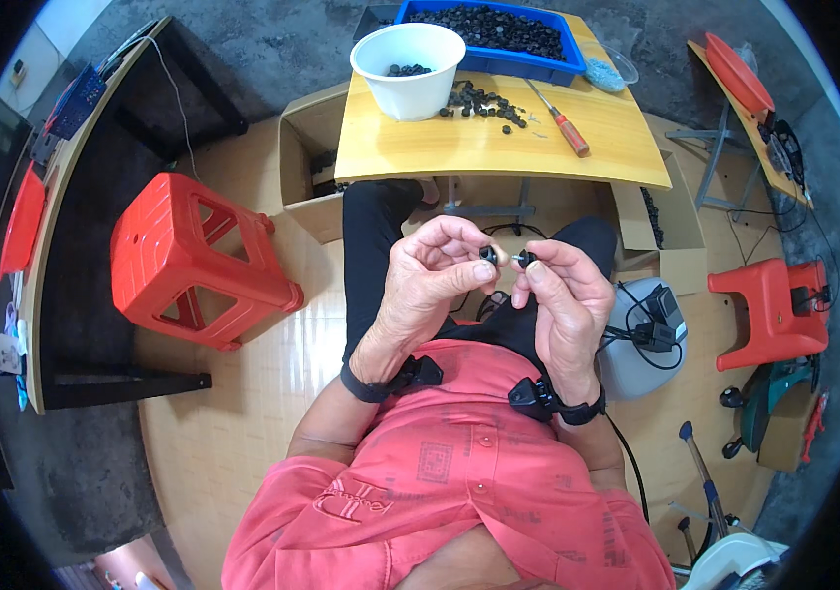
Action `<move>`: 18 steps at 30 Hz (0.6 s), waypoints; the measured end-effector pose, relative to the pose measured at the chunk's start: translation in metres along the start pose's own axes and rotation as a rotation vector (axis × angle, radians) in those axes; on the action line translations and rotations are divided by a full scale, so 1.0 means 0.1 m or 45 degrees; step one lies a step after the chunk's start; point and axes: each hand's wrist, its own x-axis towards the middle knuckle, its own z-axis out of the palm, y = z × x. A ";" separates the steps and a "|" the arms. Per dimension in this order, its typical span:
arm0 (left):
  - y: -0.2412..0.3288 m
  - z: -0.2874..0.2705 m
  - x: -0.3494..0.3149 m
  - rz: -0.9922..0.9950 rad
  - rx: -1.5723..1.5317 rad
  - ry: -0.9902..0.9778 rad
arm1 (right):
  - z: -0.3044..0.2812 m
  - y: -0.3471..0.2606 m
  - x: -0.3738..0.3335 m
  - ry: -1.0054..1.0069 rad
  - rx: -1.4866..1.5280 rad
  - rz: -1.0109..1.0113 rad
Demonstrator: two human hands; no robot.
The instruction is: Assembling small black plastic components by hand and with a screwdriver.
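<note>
Above my lap, my left hand [432,277] pinches a small round black plastic part [488,255] between thumb and fingers. Close beside it, my right hand [570,300] grips a black knob [526,260] whose short metal stud points left at the other part. A narrow gap seems to separate the two pieces. Beyond my hands is a yellow wooden table [410,147]. On it stand a white tub [406,93] with some black parts inside and a blue tray [528,61] heaped with many more. Several loose black parts [484,103] lie in front of them.
A red-handled screwdriver [570,135] lies on the table near a clear dish of blue bits [605,75]. Open cardboard boxes [310,216] stand under it. A red stool [169,256] is at left, another [769,313] at right. Black cables [654,329] lie by my right arm.
</note>
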 end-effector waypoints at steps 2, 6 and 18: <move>0.05 0.03 0.00 -0.162 -0.169 0.011 | 0.03 -0.03 -0.01 0.024 -0.017 -0.016; 0.02 -0.03 -0.01 -0.226 -0.325 -0.050 | 0.03 -0.06 -0.05 0.027 -0.133 -0.034; 0.01 0.09 -0.03 -0.065 0.195 0.123 | -0.03 0.01 -0.06 -0.010 -0.709 -0.335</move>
